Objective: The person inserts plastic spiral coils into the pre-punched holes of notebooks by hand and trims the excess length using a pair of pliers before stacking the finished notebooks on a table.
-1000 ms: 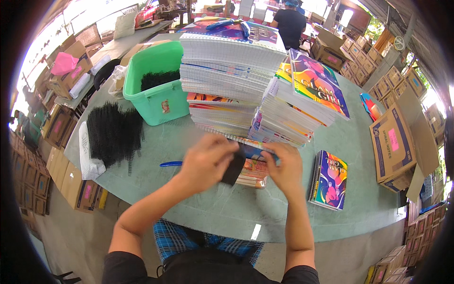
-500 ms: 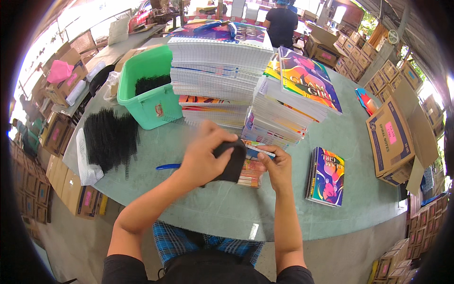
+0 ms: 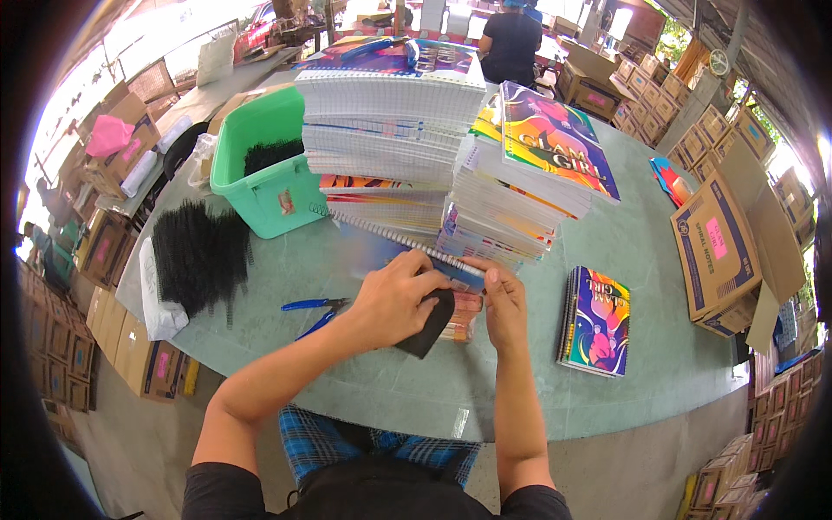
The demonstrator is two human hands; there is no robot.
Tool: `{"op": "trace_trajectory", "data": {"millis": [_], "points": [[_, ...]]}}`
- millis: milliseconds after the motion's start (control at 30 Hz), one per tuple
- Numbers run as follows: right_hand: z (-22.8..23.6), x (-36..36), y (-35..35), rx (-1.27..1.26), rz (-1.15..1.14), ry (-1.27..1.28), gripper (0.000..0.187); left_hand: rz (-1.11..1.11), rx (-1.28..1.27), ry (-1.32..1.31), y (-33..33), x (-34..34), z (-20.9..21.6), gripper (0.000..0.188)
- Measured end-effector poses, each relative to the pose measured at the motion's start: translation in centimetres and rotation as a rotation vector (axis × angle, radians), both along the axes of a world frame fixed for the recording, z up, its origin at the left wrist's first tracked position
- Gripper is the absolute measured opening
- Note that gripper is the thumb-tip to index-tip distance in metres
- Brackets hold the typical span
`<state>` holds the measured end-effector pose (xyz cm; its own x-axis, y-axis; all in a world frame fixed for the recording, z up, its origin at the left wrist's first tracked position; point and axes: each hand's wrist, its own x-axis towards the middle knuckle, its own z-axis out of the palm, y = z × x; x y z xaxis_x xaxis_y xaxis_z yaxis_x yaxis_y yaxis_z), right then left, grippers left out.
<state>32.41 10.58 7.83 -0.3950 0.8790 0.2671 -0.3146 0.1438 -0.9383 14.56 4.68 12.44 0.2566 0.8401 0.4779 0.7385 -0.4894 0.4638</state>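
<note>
A notebook [image 3: 368,249] with a blue cover is held tilted at the table's middle, in front of the tall stacks. A coil [image 3: 386,230] runs along its upper edge, and its loose end sticks out past the left corner. My right hand [image 3: 505,305] pinches the notebook's right end by the coil. My left hand [image 3: 392,299] is closed on a flat black piece [image 3: 430,328], its knuckles close to the coil. What the black piece is made of cannot be told. Blue-handled pliers [image 3: 314,314] lie left of my left hand. Bundled orange-and-pink items [image 3: 464,317] lie partly hidden between my hands.
High stacks of notebooks [image 3: 390,108] and more notebooks [image 3: 559,143] stand ahead. Left are a green bin [image 3: 290,204] and a heap of black coils [image 3: 201,260]. Bound notebooks [image 3: 600,321] and an open carton [image 3: 715,256] are right. A person [image 3: 510,48] is farther back.
My left hand has moved slightly down and right, the black piece now lower. The notebook's coil edge has come into plain sight, and the pliers are uncovered.
</note>
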Motion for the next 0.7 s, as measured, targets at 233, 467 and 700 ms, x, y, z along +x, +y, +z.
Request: {"op": "trace_trajectory", "data": {"millis": [233,467,700], "points": [[-0.8,-0.2,-0.7,-0.077,0.059,-0.015,0.055,0.006,0.073,0.037,-0.5,1.2,-0.7,0.023],[-1.7,0.7,0.1,0.067,0.039,-0.123,0.049,0.05,-0.04,-0.024,-1.1,4.0,-2.1,0.024],[-1.8,0.1,0.0,0.219,-0.093,-0.035,0.022,-0.047,0.114,-0.058,-4.1,4.0,-4.6,0.033]]}}
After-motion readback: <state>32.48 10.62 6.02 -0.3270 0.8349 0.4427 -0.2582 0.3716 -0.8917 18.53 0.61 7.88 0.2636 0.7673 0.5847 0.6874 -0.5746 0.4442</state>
